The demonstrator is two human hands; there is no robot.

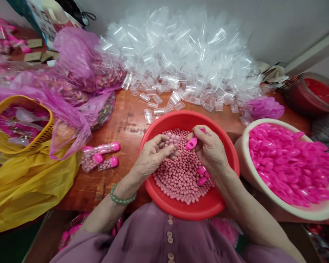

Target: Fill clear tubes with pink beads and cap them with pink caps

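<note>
My left hand point(152, 155) is closed around a short clear plastic tube point(172, 139) with pink beads in it, above the red basin point(188, 212). Facing it, my right hand point(211, 148) pinches a bright pink plastic cap point(191, 143) with a hole in its tab, a small gap away from the tube. Loose pink beads point(178, 179) cover the basin's bottom. Several more pink caps point(202, 176) rest on them, under my right palm. Left of the basin, several bead-filled tubes point(106, 148) with pink caps lie on the table point(128, 126).
A white tub point(245, 153) heaped with pink caps stands at the right. Behind the basin rises a large pile of clear tubes point(181, 54). Purple bags point(76, 58), a yellow basket point(50, 126) and a yellow bag point(35, 182) crowd the left. A red container point(304, 95) is at the far right.
</note>
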